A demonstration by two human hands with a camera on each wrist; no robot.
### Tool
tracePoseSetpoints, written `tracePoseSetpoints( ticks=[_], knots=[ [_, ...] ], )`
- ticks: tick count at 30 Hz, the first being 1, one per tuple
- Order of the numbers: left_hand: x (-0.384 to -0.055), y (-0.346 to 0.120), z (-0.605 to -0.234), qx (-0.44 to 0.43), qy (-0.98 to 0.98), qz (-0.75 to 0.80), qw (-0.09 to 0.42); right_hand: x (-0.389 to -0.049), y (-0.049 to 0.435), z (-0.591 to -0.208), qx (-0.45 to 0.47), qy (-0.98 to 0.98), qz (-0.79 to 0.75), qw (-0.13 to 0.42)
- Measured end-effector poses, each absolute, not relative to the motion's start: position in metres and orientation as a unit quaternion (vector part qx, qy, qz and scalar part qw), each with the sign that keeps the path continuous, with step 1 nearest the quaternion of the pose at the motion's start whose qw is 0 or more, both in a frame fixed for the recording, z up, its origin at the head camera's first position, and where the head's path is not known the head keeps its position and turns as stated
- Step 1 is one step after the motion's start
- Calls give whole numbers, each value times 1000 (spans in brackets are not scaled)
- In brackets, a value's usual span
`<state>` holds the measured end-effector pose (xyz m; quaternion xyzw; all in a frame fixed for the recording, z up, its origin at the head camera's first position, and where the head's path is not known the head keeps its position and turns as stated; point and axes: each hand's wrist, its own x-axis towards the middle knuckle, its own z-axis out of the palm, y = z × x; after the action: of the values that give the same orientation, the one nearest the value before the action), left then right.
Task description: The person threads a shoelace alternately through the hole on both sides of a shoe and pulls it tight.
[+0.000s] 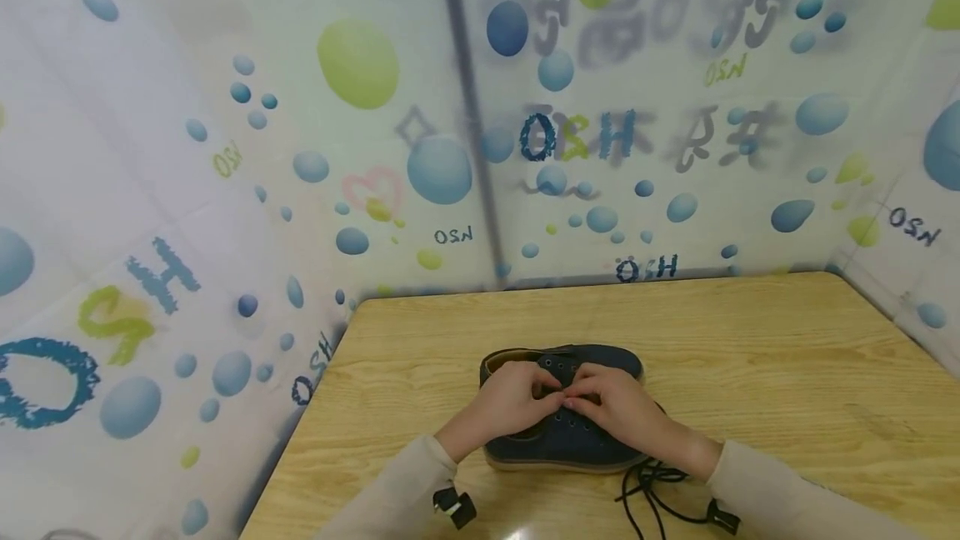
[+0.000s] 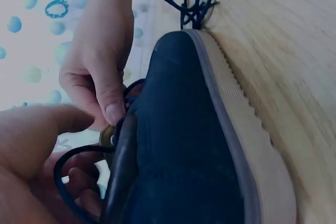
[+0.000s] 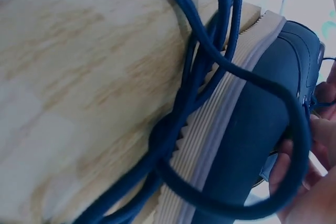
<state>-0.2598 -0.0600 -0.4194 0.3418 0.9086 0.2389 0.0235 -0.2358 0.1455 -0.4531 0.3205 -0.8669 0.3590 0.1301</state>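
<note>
Evidently mid-lacing: on the wooden table (image 1: pixel 750 357), the navy shoe (image 1: pixel 570 440) lies under both hands. Left hand (image 1: pixel 506 398) and right hand (image 1: pixel 622 407) pinch the dark lace (image 2: pixel 79 153) at an eyelet; next probably comes pulling it through.

Curtained booth (image 1: pixel 225 190) with wooden table (image 1: pixel 750 357)

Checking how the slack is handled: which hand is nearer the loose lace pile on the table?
Right. The right hand rests on the shoe just above the loose lace pile; the left hand is across the shoe.
</note>
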Motion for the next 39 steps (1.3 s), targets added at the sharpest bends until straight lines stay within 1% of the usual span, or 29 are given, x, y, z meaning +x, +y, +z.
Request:
tracePoseSetpoints(
  ticks=[3, 5, 8, 11, 13, 15, 19, 22, 25, 28, 30, 31, 32, 33, 34, 36, 39],
  knots=[
    [-260, -57, -418, 340, 905, 256, -3, -235, 145, -454, 318, -870, 348, 143],
    [-260, -55, -418, 341, 906, 250, -27, -235, 145, -454, 318, -869, 348, 151],
    [-260, -53, -417, 347, 905, 242, -49, -234, 144, -455, 317, -867, 348, 163],
    [-259, -52, -417, 350, 900, 254, -54, -233, 143, -456, 312, -868, 348, 168],
    [-259, -53, -416, 345, 887, 305, -30, -233, 143, -456, 308, -870, 345, 169],
    [-261, -54, -412, 336, 856, 392, 19, -233, 142, -456, 304, -872, 344, 168],
    [-264, -63, -397, 309, 743, 574, 154, -233, 143, -455, 298, -875, 346, 160],
    [-266, -75, -381, 318, 671, 622, 248, -233, 143, -455, 293, -877, 348, 151],
    [-268, -91, -365, 376, 636, 583, 339, -233, 143, -455, 290, -879, 348, 148],
    [-267, -105, -351, 433, 626, 475, 441, -233, 143, -455, 290, -878, 350, 151],
    [-266, -112, -345, 440, 643, 390, 492, -232, 143, -455, 291, -877, 349, 154],
    [-264, -114, -343, 431, 660, 350, 506, -232, 143, -455, 292, -877, 349, 155],
    [-263, -116, -341, 420, 685, 311, 507, -232, 143, -454, 291, -878, 347, 155],
    [-261, -117, -340, 407, 716, 276, 496, -232, 143, -454, 291, -879, 346, 153],
    [-258, -118, -339, 392, 750, 244, 473, -232, 143, -454, 290, -880, 344, 154],
    [-254, -121, -339, 354, 826, 183, 399, -232, 142, -454, 288, -883, 341, 148],
    [-248, -124, -341, 275, 919, 103, 264, -231, 142, -453, 285, -886, 338, 141]
  ],
)
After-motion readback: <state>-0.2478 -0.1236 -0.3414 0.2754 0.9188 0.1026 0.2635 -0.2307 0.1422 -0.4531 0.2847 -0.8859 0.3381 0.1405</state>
